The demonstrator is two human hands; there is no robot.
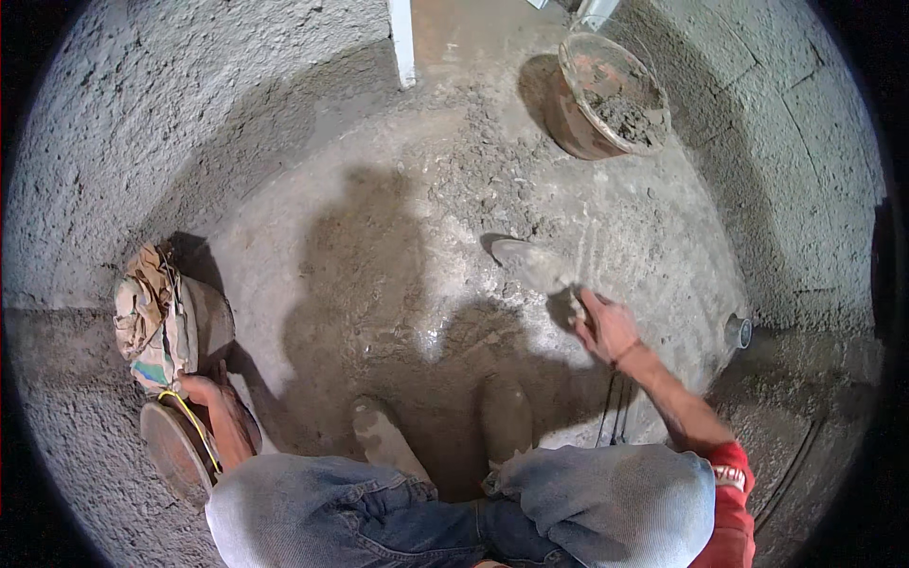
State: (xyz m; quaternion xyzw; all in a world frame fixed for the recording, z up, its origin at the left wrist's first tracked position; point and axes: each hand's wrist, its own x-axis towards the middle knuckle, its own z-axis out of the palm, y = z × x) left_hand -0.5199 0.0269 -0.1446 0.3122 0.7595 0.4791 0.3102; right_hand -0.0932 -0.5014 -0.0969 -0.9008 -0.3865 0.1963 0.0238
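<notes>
My right hand (608,328) is closed round the grip of a trowel (532,265). The trowel's pale, rounded blade points left, low over the grey floor, where wet mortar crumbs (502,180) are scattered beyond it. At the far left, my left hand (216,405) has its fingers curled at the yellow handle (197,426) of a round bucket (175,452). That bucket stands beside my left knee, partly hidden by hand and leg. Just beyond the left hand, a crumpled brown paper bag (150,322) rests against the wall side.
A mortar-smeared bucket (579,128) with grey mortar inside stands at the far right. Rough plastered walls (237,85) close in on both sides. A short grey pipe end (739,331) sticks out at the right wall. A white post (402,43) stands at the far side.
</notes>
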